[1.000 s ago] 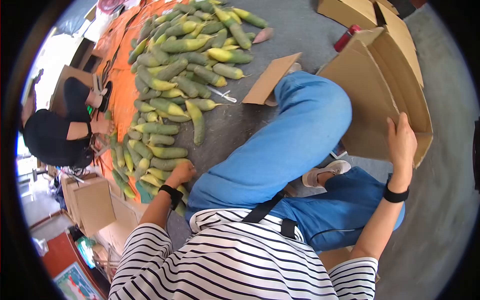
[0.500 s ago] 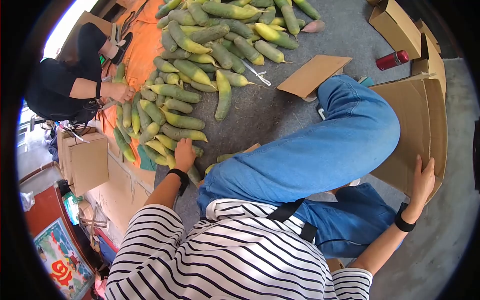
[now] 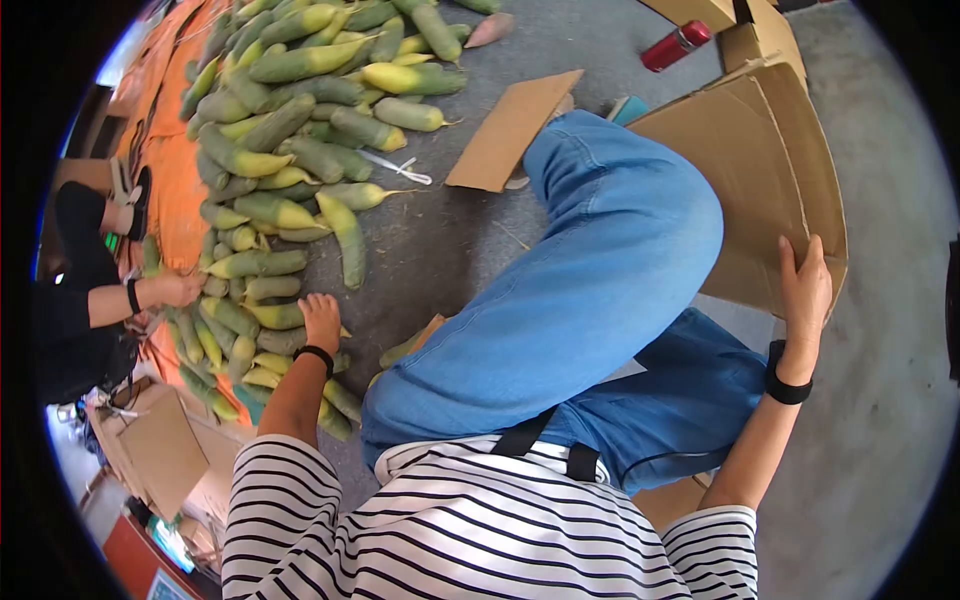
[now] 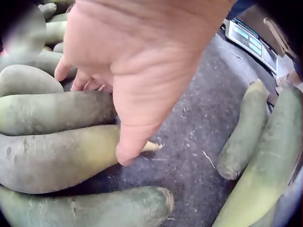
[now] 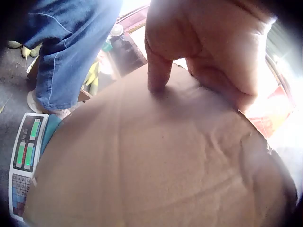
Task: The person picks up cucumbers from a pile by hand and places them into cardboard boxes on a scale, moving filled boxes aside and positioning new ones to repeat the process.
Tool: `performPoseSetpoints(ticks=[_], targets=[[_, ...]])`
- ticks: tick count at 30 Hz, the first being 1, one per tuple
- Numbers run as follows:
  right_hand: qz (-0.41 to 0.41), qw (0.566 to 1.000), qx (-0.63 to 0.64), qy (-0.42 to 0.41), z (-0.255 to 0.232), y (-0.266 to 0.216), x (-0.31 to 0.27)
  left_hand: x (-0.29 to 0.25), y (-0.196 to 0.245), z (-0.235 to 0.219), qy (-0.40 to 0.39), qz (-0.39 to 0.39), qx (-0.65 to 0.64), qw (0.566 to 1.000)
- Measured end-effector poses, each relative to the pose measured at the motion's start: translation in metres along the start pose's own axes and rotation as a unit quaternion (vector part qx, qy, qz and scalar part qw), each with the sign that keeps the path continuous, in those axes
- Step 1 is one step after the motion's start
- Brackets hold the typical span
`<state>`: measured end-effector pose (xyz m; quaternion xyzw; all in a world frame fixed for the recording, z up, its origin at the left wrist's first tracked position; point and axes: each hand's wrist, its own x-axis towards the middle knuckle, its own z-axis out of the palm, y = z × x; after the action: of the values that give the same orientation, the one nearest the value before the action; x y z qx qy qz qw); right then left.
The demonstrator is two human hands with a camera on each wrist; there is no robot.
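Green radishes with yellowish ends (image 3: pixel 255 264) lie heaped at the left of the head view. My left hand (image 3: pixel 318 325) is over the near end of the row, fingers loosely extended. In the left wrist view the left hand's (image 4: pixel 142 61) thumb lies at the tapered end of one radish (image 4: pixel 61 156), its fingers at the end of the radish beside it (image 4: pixel 57 112); nothing shows lifted. At the right, my right hand (image 3: pixel 805 290) grips the edge of an open cardboard box (image 3: pixel 740 170). The right wrist view shows its fingers (image 5: pixel 158 78) over the cardboard (image 5: pixel 142 151).
A loose cardboard piece (image 3: pixel 515 130) lies on the floor before my raised knee. Behind the box are a red flask (image 3: pixel 677 46) and more boxes (image 3: pixel 755 42). Another person's hand (image 3: pixel 178 289) reaches the pile's left side. A scale (image 5: pixel 23 165) stands beside the cardboard.
The head view has shifted. My left hand has moved slightly farther up the row of radishes, its fingers more extended. The right hand still grips the box edge.
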<state>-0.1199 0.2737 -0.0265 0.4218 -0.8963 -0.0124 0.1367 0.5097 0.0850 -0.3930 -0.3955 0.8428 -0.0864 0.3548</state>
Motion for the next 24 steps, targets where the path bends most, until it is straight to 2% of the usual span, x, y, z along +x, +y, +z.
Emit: performPoseSetpoints(ticks=[1, 3, 6, 8, 10, 16, 19, 22, 24], targets=[[0.005, 1.0, -0.005, 0.0, -0.002, -0.001, -0.001, -0.001, 0.003, 0.002, 0.03, -0.01, 0.053, 0.998], [0.023, 0.999, -0.01, -0.024, -0.002, -0.005, 0.0, 0.0, 0.006, 0.006, 0.025, 0.002, 0.061, 0.998], [0.021, 1.0, -0.003, -0.006, -0.002, -0.006, -0.001, 0.002, 0.005, 0.003, 0.014, 0.027, 0.053, 0.998], [0.025, 1.0, -0.002, -0.018, -0.002, -0.003, 0.002, 0.001, 0.0, -0.007, 0.009, 0.042, 0.039, 0.998], [0.027, 0.999, 0.003, -0.032, 0.0, -0.001, 0.004, -0.005, -0.01, -0.045, -0.026, 0.083, -0.005, 0.996], [0.006, 1.0, 0.001, 0.004, -0.001, -0.001, 0.002, 0.003, -0.012, -0.093, -0.006, 0.075, -0.114, 0.991], [-0.005, 1.0, 0.008, 0.019, -0.001, 0.0, 0.002, 0.004, -0.017, -0.097, 0.031, 0.041, -0.142, 0.989], [0.005, 1.0, 0.022, 0.02, -0.004, -0.006, 0.001, -0.007, -0.02, -0.097, 0.063, 0.044, -0.138, 0.988], [0.028, 0.999, 0.022, -0.018, -0.007, -0.005, 0.001, -0.01, -0.013, -0.101, 0.066, 0.042, -0.127, 0.989]])
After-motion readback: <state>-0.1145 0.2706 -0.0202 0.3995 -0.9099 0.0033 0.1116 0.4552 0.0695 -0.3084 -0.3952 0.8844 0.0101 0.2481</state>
